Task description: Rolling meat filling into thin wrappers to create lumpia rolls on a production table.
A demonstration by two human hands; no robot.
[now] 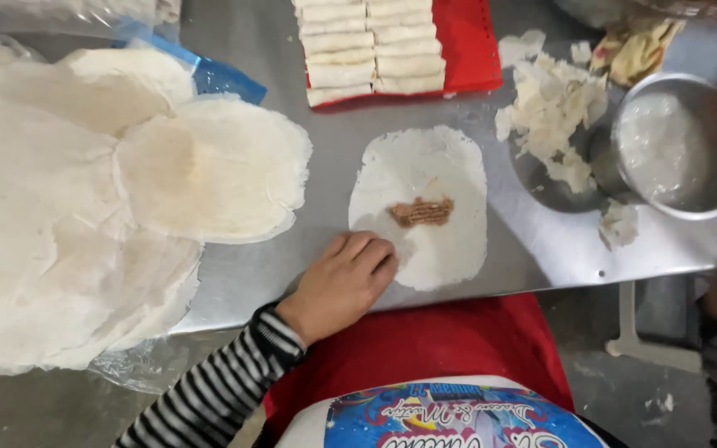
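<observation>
Left hand [343, 280], striped sleeve, lies palm-down and relaxed on the steel table [292, 274], gripping nothing; its fingertips [375, 253] press the near-left edge of a thin white wrapper [421, 207]. The wrapper lies flat at table centre with a small strip of brown filling [421, 212] in its middle. Right hand: only a blurred forearm shows at the right edge of the view; cannot tell its state. Left of the hand, overlapping stacks of round wrappers [85, 207] sit on clear plastic. Far side: a red tray [466, 41] holding rows of finished rolls [371, 46]. Right: torn wrapper scraps [553, 112] and a metal bowl [674, 145] of whitish paste.
</observation>
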